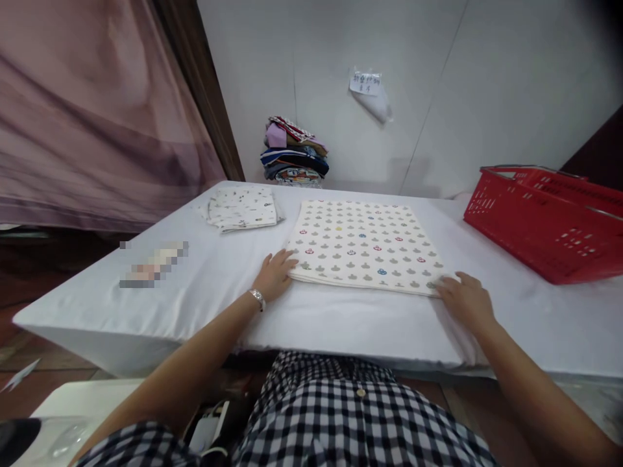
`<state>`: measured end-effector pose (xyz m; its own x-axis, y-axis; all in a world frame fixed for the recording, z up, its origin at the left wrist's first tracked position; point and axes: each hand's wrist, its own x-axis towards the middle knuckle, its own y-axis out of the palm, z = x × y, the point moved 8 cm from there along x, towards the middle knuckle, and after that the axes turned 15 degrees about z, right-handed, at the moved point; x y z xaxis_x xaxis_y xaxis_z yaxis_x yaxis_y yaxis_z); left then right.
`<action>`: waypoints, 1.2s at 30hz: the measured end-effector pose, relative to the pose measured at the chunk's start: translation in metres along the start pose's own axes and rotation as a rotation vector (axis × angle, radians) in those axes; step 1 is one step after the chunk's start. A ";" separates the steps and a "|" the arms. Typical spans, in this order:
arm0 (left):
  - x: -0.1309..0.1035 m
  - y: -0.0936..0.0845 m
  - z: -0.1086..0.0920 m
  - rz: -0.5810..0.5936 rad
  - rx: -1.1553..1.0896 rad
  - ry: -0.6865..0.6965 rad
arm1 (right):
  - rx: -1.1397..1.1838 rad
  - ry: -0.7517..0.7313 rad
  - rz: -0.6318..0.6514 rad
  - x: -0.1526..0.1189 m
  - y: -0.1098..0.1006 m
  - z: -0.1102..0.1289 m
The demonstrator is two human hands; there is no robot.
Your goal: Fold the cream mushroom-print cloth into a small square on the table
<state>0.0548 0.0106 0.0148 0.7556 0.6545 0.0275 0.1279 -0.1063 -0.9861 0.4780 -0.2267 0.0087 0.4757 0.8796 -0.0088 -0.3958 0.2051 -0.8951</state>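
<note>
A folded white cloth (pixel 361 250) printed with grey, red and blue motifs lies flat on the white-covered table, its layered edge facing me. My left hand (pixel 273 275) rests at its near left corner, fingers apart and their tips touching the edge. At the near right corner is my right hand (pixel 466 299), its fingers also spread, with some fingertips on the cloth. Neither hand lifts the cloth. A smaller folded white cloth (pixel 243 207) with tiny dark prints sits at the back left, beyond my left hand.
A red plastic basket (pixel 540 227) stands on the right of the table (pixel 195 311). A stack of folded coloured fabrics (pixel 295 152) is at the back against the wall. A blurred-out item (pixel 153 264) lies at the left. Pink curtain (pixel 97 117) hangs beyond the left side.
</note>
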 end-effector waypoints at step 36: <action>0.038 0.002 -0.103 -0.089 0.159 0.296 | -0.145 -0.825 -0.033 0.000 0.069 0.195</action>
<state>0.1497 -0.0414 0.0306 0.9025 0.4081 0.1376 0.1174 0.0741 -0.9903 0.2975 -0.1283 0.0338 -0.2642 0.9176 0.2971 -0.2598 0.2289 -0.9381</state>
